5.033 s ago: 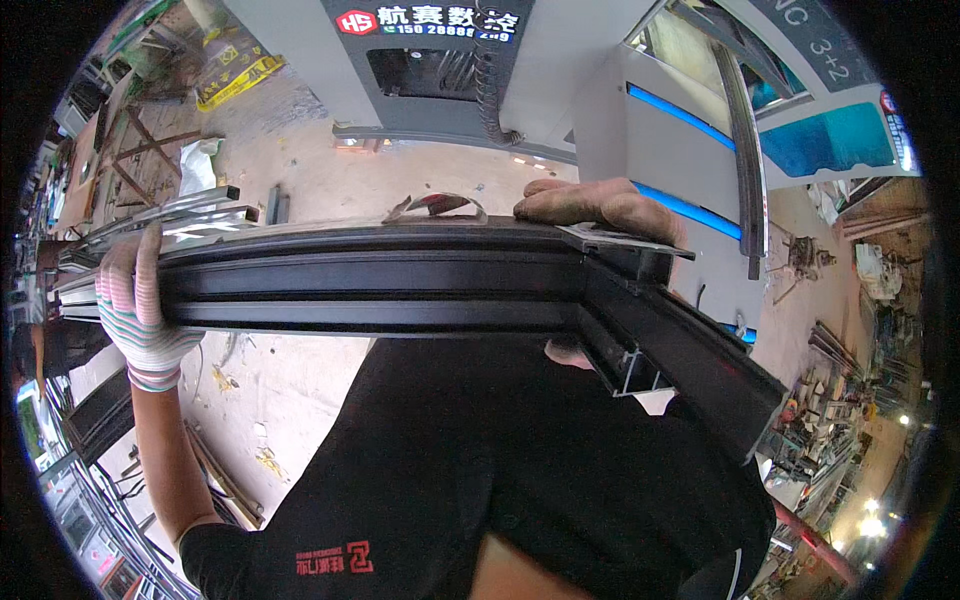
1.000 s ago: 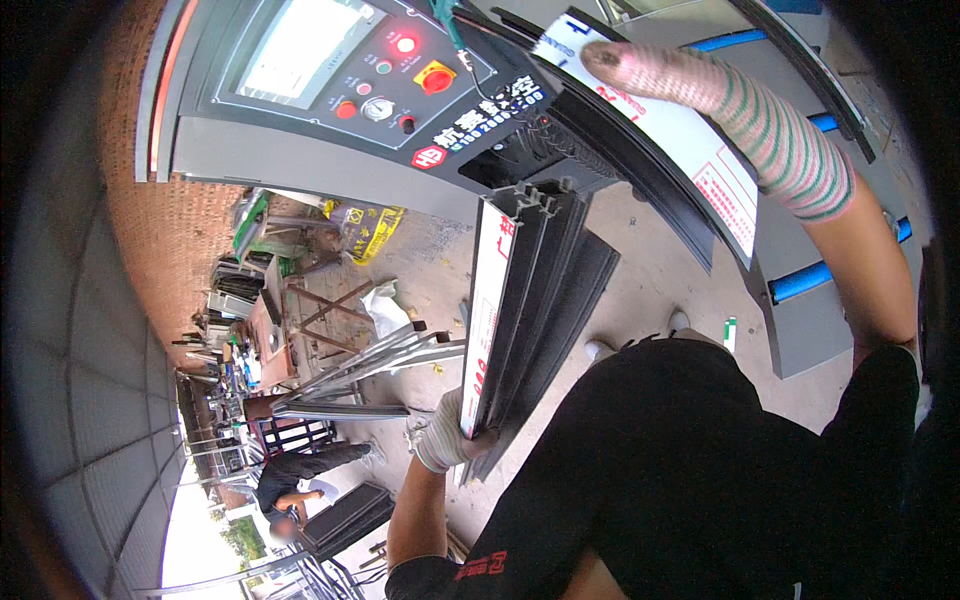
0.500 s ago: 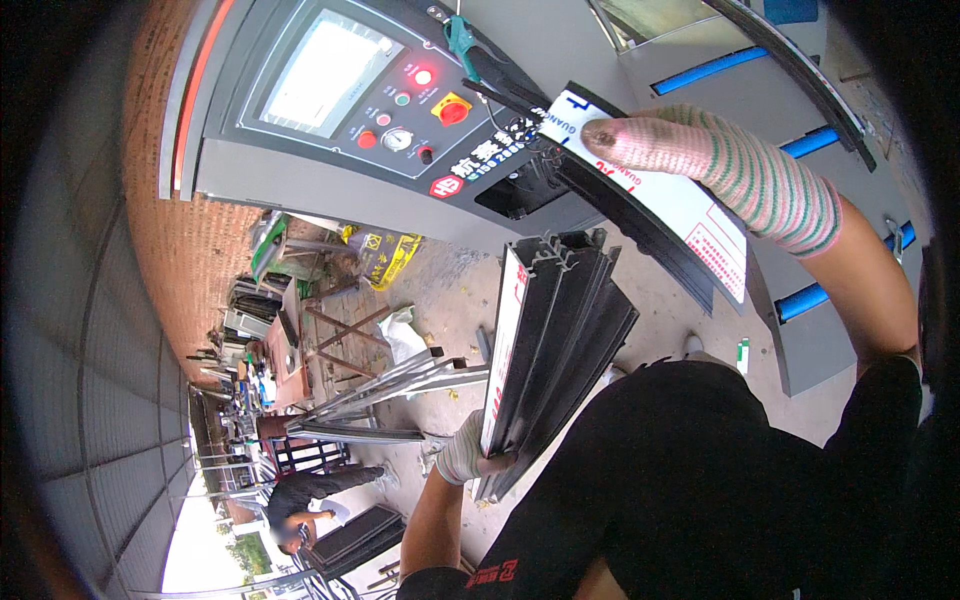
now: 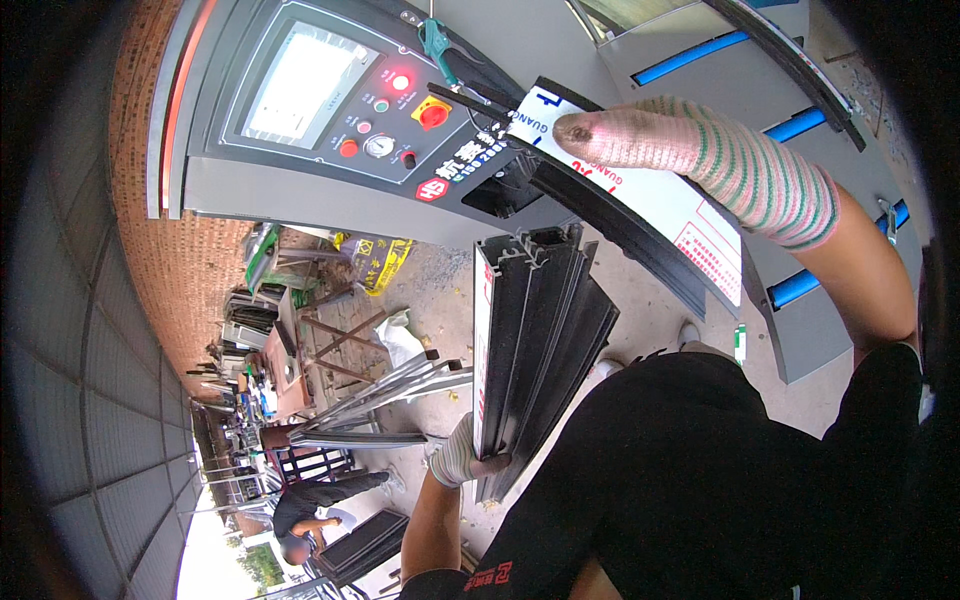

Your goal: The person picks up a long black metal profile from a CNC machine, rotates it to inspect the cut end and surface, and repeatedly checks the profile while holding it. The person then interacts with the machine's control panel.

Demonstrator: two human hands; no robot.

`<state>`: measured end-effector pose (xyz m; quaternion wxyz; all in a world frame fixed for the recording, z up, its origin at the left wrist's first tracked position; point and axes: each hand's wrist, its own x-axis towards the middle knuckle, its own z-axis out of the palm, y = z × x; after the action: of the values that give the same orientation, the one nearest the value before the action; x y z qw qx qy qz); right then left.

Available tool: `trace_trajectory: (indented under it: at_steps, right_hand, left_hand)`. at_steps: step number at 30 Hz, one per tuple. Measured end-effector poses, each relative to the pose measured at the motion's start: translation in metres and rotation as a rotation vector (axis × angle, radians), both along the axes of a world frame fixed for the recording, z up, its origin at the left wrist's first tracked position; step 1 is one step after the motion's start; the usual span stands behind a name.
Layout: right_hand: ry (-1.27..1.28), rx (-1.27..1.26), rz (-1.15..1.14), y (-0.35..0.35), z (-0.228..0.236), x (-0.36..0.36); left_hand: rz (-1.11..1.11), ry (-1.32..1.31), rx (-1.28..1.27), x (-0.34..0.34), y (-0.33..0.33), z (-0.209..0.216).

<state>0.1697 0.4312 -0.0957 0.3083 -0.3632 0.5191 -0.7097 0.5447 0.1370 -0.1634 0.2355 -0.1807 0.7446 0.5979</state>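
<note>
My left hand (image 4: 462,458), in a striped work glove, grips the lower end of a bundle of dark metal profiles (image 4: 535,340) that stands upright against my black shirt. One side of the bundle carries a white film strip. My right hand (image 4: 660,140), also gloved, reaches up and lies closed over a long black profile with white printed film (image 4: 650,215). That profile slants across the front of a grey machine. The underside of this hand's fingers is hidden.
The grey machine's control panel (image 4: 340,110) has a screen, a red lamp and several buttons. Blue-striped machine housings (image 4: 800,290) stand at right. Loose metal bars (image 4: 400,385) lie on a rack at left, below a brick wall (image 4: 190,290). Another person (image 4: 310,510) bends over lower left.
Five seconds ago the profiles lay level across my chest. Now they stand upright in my left hand, and my right hand is raised by the control panel. Little has shifted over the last second.
</note>
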Motion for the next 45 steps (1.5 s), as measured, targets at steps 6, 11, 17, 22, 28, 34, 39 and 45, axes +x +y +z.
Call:
trace_trajectory:
  at_steps: [6, 11, 17, 22, 28, 34, 39, 45]
  right_hand:
    - [-0.023, 0.006, -0.164, 0.017, 0.016, -0.003]
    - [-0.214, -0.146, -0.407, 0.055, 0.02, 0.005]
    - [-0.216, -0.432, -0.38, 0.108, -0.016, 0.017]
    - [-0.231, -0.398, -0.487, 0.142, -0.042, 0.023]
    - [-0.213, -0.341, -0.529, 0.164, -0.055, 0.024]
    - [-0.188, -0.313, -0.496, 0.16, -0.056, 0.019]
    - [-0.176, -0.297, -0.44, 0.153, -0.058, 0.018]
    - [-0.16, -0.289, -0.299, 0.148, -0.077, 0.014]
  left_hand:
    - [-0.05, -0.004, -0.001, 0.0, -0.003, -0.001]
    - [-0.076, -0.012, 0.013, -0.002, -0.005, -0.004]
    - [-0.111, 0.067, -0.08, -0.014, 0.013, 0.007]
    - [-0.061, 0.136, -0.095, -0.019, 0.041, 0.017]
    - [-0.095, 0.15, -0.355, -0.018, 0.057, 0.024]
    - [-0.025, 0.153, -0.289, -0.021, 0.07, 0.034]
    - [-0.042, 0.119, -0.321, -0.02, 0.068, 0.033]
    - [-0.006, 0.234, -0.349, -0.016, 0.067, 0.015]
